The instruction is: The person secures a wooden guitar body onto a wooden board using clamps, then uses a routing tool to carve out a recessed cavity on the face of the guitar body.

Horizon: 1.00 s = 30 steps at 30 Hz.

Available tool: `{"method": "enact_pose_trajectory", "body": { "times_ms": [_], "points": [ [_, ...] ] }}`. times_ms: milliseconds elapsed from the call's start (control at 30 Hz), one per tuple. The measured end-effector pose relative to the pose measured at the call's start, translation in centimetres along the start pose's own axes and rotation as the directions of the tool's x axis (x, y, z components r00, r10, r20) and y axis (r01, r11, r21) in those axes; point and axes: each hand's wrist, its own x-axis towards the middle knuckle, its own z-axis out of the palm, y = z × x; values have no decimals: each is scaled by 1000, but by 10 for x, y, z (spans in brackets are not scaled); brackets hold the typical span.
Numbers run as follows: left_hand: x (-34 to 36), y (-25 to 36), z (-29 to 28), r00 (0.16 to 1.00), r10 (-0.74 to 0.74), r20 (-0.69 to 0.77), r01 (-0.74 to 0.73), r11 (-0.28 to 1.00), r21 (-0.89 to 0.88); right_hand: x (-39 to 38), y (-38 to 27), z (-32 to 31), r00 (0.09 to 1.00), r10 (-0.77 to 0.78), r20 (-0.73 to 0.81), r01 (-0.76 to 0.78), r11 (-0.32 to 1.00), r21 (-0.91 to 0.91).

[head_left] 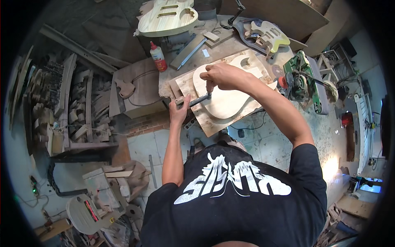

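Observation:
A light wooden guitar-body shape point(225, 105) lies on a pale, roughly rectangular wooden board point(212, 127) at the front of the workbench. My right hand point(222, 76) reaches over the guitar-body shape, its fingers closed around the upright handle of a dark metal bar clamp point(200, 99). The clamp's foot appears to bear on the shape's left part. At the board's left edge, my left hand point(180, 110) is closed round the outer end of the clamp's bar. A small wooden block point(179, 100) shows beside its fingertips. The clamp's lower jaw is hidden.
A glue bottle point(158, 57) stands at the bench's left. Behind lie a long metal-edged strip point(191, 53), a larger guitar body point(168, 22) and a smaller one point(269, 36). A green belt sander point(306, 80) sits to the right. Shelves of wood offcuts point(82, 103) line the left.

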Motion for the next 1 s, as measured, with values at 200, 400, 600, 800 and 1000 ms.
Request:
{"method": "enact_pose_trajectory", "body": {
  "times_ms": [200, 400, 600, 800, 1000],
  "points": [
    [6, -4, 2, 999, -32, -7, 32, 999, -42, -4, 10, 7, 954, -223, -201, 229, 973, 11],
    [3, -10, 14, 958, 52, -281, -63, 997, -31, -8, -11, 1, 990, 27, -139, -4, 987, 162],
    [2, -12, 17, 963, 74, -261, -89, 995, -44, -5, 15, 18, 926, -139, -351, 219, 955, 200],
    [1, -15, 16, 956, 59, -286, -95, 989, -114, 10, 25, 64, 970, 2, -245, 195, 595, 780],
    [-1, -12, 16, 962, 55, -266, -101, 982, -161, -4, -13, 82, 706, 275, -653, -2, 922, 387]
  ]
}}
